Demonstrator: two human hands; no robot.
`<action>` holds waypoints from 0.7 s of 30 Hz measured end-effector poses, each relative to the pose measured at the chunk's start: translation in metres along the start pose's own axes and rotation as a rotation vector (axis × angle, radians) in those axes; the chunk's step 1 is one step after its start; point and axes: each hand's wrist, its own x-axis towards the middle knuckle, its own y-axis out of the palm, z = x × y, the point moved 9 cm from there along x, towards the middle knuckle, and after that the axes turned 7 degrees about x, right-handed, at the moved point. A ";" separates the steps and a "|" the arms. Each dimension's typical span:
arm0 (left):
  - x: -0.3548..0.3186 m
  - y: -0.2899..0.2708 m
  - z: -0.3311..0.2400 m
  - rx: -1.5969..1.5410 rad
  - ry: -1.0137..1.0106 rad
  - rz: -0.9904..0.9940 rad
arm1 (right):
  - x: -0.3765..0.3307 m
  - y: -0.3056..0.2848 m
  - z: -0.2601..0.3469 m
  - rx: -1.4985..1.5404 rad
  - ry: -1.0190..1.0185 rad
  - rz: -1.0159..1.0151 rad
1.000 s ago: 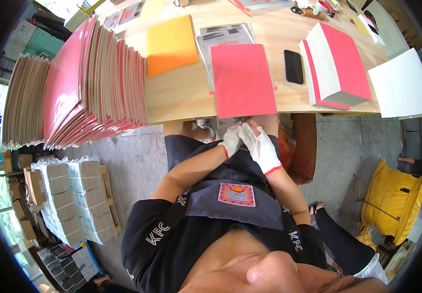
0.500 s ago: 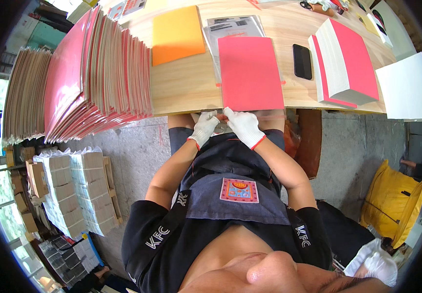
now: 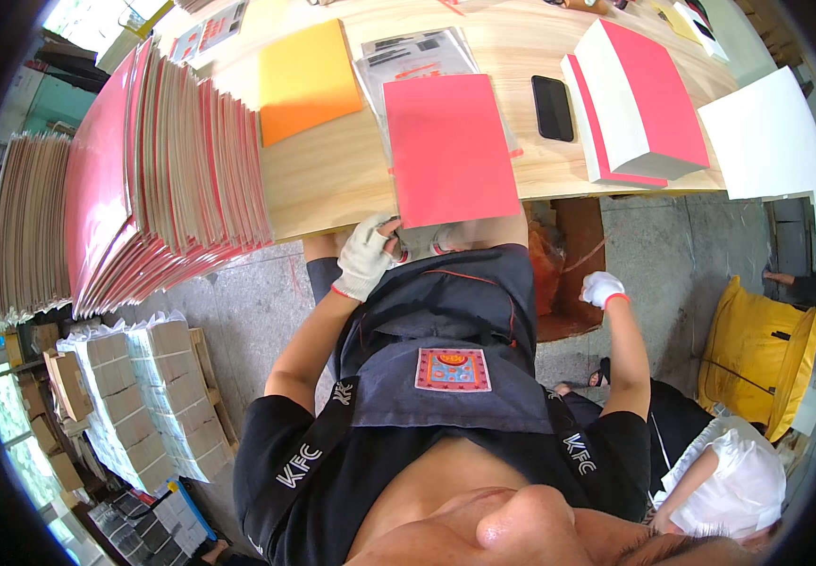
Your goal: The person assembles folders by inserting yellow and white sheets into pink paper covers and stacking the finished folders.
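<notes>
The red sheet [image 3: 455,151] lies at twelve o'clock on the surface [image 3: 309,179]. The left hand [image 3: 367,257] curls at its seven-o'clock corner; the right hand [image 3: 603,289], bunched, hangs at three o'clock. Whether either clamps anything cannot be told.

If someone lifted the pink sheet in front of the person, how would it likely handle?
The pink sheet would probably be light, since it looks thin and flat. It seems fairly stiff: its near edge reaches slightly past the table without visible droop. It may slide readily, as slick-looking clear plastic shows beyond its far edge.
</notes>
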 end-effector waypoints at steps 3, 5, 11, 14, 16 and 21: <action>0.015 0.000 -0.034 0.071 0.320 -0.095 | -0.030 -0.070 0.055 0.358 -0.129 -0.783; 0.014 0.011 -0.030 0.056 0.358 -0.044 | -0.078 -0.113 0.133 0.346 -0.467 -1.101; 0.014 0.006 -0.017 -0.110 0.158 0.066 | -0.085 -0.126 0.196 0.252 -0.810 -1.236; -0.004 0.028 0.024 -0.491 -0.359 0.014 | -0.050 -0.119 0.178 0.633 -0.695 -1.125; -0.028 0.061 0.053 -0.907 -0.773 -0.079 | -0.021 -0.103 0.163 1.018 -0.611 -0.997; -0.042 0.069 0.042 -1.218 -1.074 -0.047 | 0.020 -0.066 0.152 1.671 -0.396 -0.624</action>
